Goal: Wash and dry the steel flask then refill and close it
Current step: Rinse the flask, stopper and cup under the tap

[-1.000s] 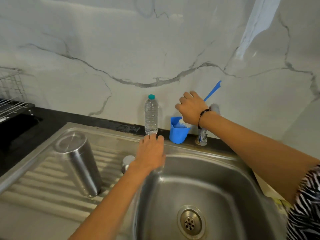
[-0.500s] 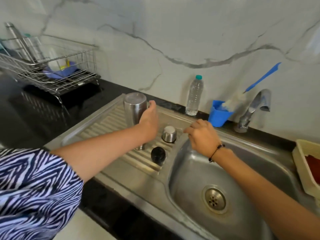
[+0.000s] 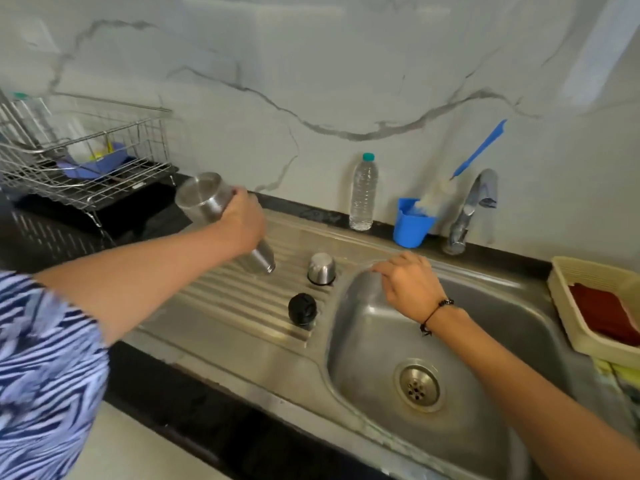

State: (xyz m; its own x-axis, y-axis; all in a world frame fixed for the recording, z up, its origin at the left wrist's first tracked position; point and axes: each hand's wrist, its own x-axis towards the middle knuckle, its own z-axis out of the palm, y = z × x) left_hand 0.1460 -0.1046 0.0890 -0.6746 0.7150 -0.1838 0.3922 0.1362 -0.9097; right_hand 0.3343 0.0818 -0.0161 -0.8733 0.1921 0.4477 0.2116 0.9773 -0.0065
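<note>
Marble-patterned wall panels (image 3: pixel 346 64) fill the background behind a dark tabletop (image 3: pixel 52 237) that carries a stainless steel sink (image 3: pixel 519 306), its ribbed draining board (image 3: pixel 242 306) to the left of the basin and a drain (image 3: pixel 419 385) in the basin floor. A wire dish rack (image 3: pixel 86 168) stands at the far left, and a cream basket (image 3: pixel 571 306) with a red cloth inside sits at the right edge. The steel flask (image 3: pixel 207 199) is tilted, base up and mouth down toward the draining board, lifted just above it, with the left hand (image 3: pixel 242 223) wrapped firmly around its middle. The right hand (image 3: pixel 408 285) holds nothing, fingers loosely curled and resting at the basin's near-left rim. Against the wall stand a clear plastic water bottle (image 3: pixel 363 192), a blue cup (image 3: pixel 412 223) holding a blue-handled brush (image 3: pixel 478 150), and the tap (image 3: pixel 471 209). On the draining board, a steel cap (image 3: pixel 322 268) sits upside down, and a black stopper (image 3: pixel 302 308) lies just in front of it.
</note>
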